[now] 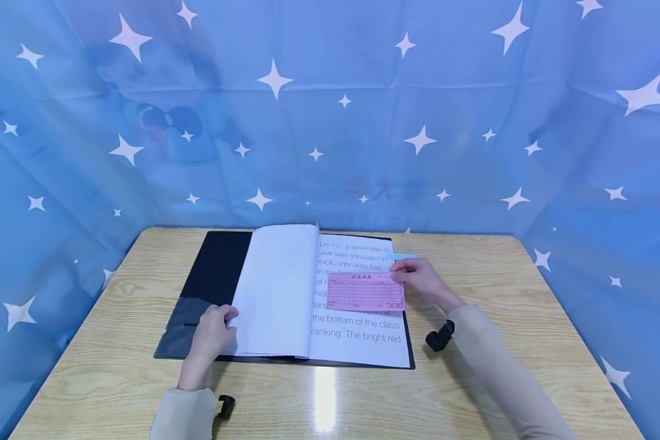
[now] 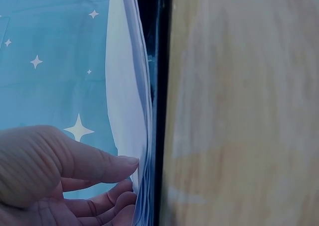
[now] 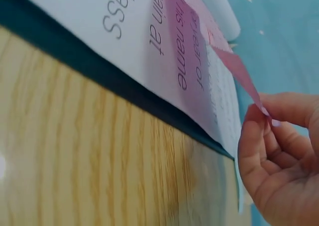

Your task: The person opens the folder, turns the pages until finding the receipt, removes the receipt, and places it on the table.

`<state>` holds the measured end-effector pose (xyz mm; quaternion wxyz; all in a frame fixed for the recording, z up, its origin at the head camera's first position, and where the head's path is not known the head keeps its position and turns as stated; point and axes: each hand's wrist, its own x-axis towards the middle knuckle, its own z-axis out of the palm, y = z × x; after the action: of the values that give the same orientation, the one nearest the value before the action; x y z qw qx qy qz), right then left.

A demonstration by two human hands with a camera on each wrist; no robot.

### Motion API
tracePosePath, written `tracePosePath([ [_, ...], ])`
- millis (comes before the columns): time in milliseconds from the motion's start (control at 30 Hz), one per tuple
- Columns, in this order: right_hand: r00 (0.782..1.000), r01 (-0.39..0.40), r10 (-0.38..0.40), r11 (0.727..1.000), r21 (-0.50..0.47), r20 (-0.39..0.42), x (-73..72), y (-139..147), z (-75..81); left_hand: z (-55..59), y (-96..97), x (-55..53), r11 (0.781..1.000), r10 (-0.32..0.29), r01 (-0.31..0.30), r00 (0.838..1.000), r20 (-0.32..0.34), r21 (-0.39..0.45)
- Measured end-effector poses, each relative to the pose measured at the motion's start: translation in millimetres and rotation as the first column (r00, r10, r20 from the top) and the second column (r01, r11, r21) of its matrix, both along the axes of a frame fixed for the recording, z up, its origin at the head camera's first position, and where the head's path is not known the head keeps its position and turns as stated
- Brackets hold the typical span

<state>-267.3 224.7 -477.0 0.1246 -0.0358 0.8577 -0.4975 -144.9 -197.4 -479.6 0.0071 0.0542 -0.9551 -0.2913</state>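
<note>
A black folder (image 1: 214, 263) lies open on the table, with white pages inside. My left hand (image 1: 214, 330) is at the outer edge of the turned pages (image 1: 277, 287). In the left wrist view, its thumb (image 2: 117, 167) lies on top of that edge and its curled fingers are on the other side, pinching it. Between thumb and forefinger, my right hand (image 1: 423, 282) pinches the right edge of a pink printed form slip (image 1: 363, 293). The slip stands over the printed right page (image 1: 357, 336), covering several lines, and casts a pink tint on it in the right wrist view.
A light blue tab (image 1: 403, 256) sticks out past the right page's edge, just above my right hand. The folder rests on a light wooden table (image 1: 473, 379). A blue curtain (image 1: 330, 122) with white stars hangs behind and at both sides.
</note>
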Motion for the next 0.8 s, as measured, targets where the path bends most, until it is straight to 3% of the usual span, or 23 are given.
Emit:
tracePosePath([
  [433, 0.999, -0.035, 0.035, 0.999, 0.000, -0.028, 8.2, 29.7, 2.9, 0.8, -0.9, 0.7, 1.000, 0.000, 0.000, 1.000, 0.009, 0.026],
  [800, 1.000, 0.011, -0.009, 0.997, 0.073, -0.028, 18.7, 64.5, 6.2, -4.9, -8.0, 0.1, 0.993, 0.002, -0.002, 1.000, 0.000, 0.117],
])
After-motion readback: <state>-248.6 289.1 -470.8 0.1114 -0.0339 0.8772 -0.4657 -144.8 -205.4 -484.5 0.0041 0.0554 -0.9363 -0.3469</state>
